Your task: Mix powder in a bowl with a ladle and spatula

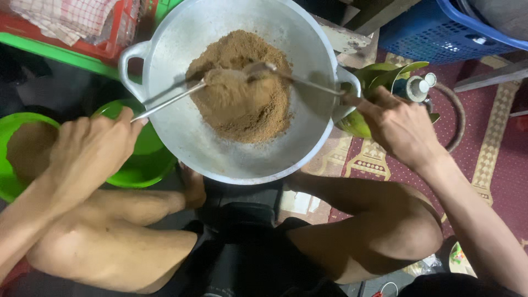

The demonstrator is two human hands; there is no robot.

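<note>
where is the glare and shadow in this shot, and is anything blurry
Head view: light from above puts a soft sheen on the metal pan; the spoons cast dark shadows across its wall; the brown powder is sharp; the left hand and right hand look slightly soft; the lower middle is dark.

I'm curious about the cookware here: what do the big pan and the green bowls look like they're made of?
The pan looks like aluminium or a similar light metal: dull silver-grey, matte, with scuffs and cast loop handles. The green bowls look like plastic: bright, even colour with a soft gloss. Both spoons appear to be shiny steel, though that is less certain.
</note>
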